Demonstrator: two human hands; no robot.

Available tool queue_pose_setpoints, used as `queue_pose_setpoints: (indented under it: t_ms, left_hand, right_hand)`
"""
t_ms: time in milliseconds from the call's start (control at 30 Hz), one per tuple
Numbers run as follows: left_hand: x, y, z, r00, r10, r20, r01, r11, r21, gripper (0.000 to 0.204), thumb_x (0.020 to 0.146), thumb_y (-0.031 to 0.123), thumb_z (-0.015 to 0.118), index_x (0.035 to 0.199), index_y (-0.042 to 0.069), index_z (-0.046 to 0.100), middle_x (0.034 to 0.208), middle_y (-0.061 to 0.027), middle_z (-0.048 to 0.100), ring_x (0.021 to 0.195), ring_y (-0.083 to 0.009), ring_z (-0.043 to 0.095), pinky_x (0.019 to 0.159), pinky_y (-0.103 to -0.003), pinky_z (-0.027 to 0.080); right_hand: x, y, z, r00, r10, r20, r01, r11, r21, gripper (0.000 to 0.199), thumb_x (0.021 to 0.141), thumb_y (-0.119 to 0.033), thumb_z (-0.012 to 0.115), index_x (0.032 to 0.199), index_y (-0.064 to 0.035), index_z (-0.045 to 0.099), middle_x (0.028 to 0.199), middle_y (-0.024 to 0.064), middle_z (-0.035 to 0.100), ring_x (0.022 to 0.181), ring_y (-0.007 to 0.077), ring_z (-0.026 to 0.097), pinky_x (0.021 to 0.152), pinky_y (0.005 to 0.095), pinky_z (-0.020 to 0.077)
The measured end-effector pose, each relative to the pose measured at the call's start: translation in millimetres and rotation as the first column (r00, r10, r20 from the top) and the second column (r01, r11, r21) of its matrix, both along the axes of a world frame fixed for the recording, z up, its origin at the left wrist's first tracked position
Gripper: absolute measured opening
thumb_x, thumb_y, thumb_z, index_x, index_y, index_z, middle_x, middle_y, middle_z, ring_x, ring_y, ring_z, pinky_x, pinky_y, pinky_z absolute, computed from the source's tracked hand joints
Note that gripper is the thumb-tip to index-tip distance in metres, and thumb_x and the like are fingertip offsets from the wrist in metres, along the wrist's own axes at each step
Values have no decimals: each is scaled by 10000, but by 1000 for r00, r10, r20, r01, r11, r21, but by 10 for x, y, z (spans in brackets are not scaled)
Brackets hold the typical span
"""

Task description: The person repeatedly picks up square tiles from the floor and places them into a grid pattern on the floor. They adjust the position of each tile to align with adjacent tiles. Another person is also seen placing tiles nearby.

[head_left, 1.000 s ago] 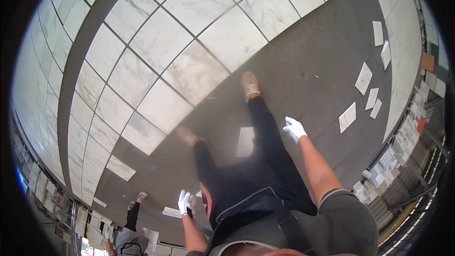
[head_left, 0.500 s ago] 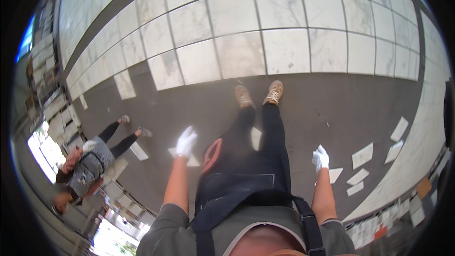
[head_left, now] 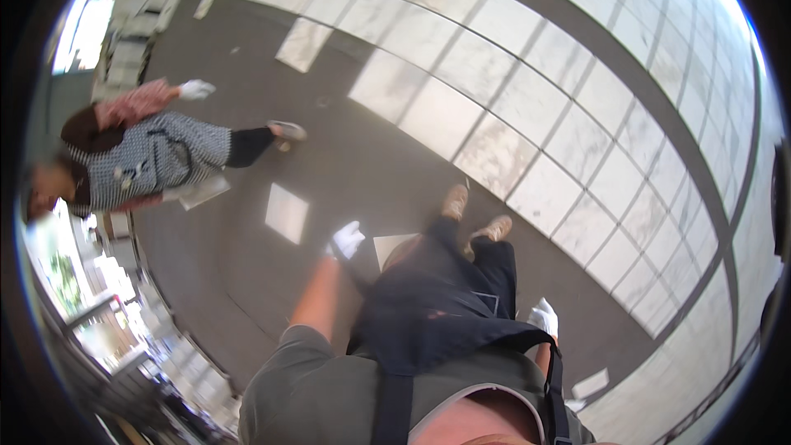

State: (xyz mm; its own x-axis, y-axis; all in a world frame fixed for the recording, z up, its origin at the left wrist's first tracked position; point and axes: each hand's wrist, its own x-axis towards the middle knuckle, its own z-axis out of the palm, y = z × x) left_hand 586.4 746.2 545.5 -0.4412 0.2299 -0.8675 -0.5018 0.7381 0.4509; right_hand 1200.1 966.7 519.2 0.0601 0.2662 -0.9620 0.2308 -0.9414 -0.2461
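**Gloved hands hang free over a tiled floor strewn with loose sheets**

At the far left, the picture's rim swallows what seem to be shelves or racks (head_left: pixel 107 338); glare and blur make their contents unreadable. Just above, a co-worker in a checked top (head_left: pixel 161 161) is bent over, the head cut by the dark rim; one white-gloved hand (head_left: pixel 196 89) shows behind the back, the other is hidden, and one shoe (head_left: pixel 287 130) stands on the dark floor band (head_left: pixel 362 156). A pale sheet (head_left: pixel 202 191) lies partly under that person's body, so its full outline cannot be seen.

Further right, a square pale sheet (head_left: pixel 287 213) lies flat on the dark band, near the wearer's left hand (head_left: pixel 346 240). That hand, in a white glove, hangs at the end of a bare forearm with fingers loosely curled and nothing in it. Just beside it, another sheet (head_left: pixel 394 249) is half covered by the wearer's dark apron (head_left: pixel 437 305). Below the apron's hem two tan shoes (head_left: pixel 474 214) point toward the pale marble tiles (head_left: pixel 527 107).

The right hand (head_left: pixel 544 316), also white-gloved, peeks past the apron's edge; only its back shows, so whether it is slack or clenched cannot be told. A small white sheet (head_left: pixel 590 382) lies on the floor near it, towards the lower edge.
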Motion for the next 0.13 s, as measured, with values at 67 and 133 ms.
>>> queue_pose_setpoints:
  t_ms: [67, 133]
  left_hand:
    - [81, -477, 25, 976, 216, -10, -214, 973, 86, 132, 923, 115, 652, 1038, 78, 600, 756, 44, 504, 627, -60, 466, 516, -240, 370]
    - [80, -856, -65, 654, 676, 340, -738, 670, 87, 136, 975, 225, 603, 927, 104, 642, 688, 20, 509, 607, -94, 478, 516, -279, 406]
  right_hand:
    - [-156, 344, 106, 988, 132, 75, -138, 987, 83, 476, 877, -8, 643, 1348, -59, 589, 931, 40, 677, 714, 148, 631, 563, 306, 502]
    - [-592, 1053, -63, 946, 319, -59, -311, 944, 113, 472, 882, -12, 639, 1350, -54, 589, 950, 24, 668, 700, 145, 618, 584, 296, 511]
